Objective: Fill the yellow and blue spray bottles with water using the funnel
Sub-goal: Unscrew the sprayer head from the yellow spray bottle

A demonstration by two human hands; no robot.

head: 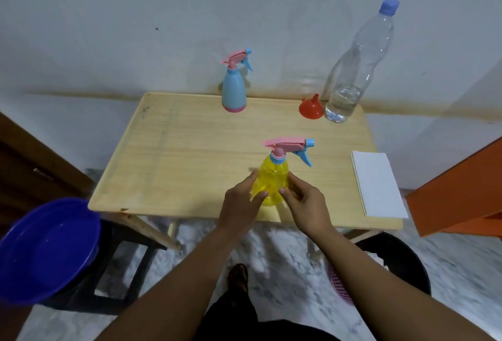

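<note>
- Yellow spray bottle (271,182) stands upright near the table's (173,150) front edge, at about 5 o'clock from the table's middle. Pink trigger head (285,143) seated on it, nozzle pointing to 3 o'clock.
- My left hand (240,206) has curled fingers against the bottle's left flank; my right hand (304,205) pinches its right flank with thumb and fingertips. Both holds are narrow and low on the body — neither is on the cap.
- Blue spray bottle (234,91) sits at 12 o'clock by the back edge, head also on. Red funnel (311,109) lies mouth-down at 1 o'clock, just beside the clear water bottle (353,69), which is capped and looks only about a quarter full.
- Risk: the yellow bottle looks empty and light, and it is close to the front edge. A twist on the head with this low, loose hold could spin or tip it toward me and off the table.
- Risk: reaching to 1 o'clock for the funnel could clip the tall water bottle — top-heavy in shape, little water as ballast.
- Risk: the water on hand may not fill both bottles; judged by level only.
- Risk: spills when pouring. White folded paper (377,183) at 3 o'clock would soak; blue basin (46,248) at 8 o'clock sits off the table, too far to catch anything.
</note>
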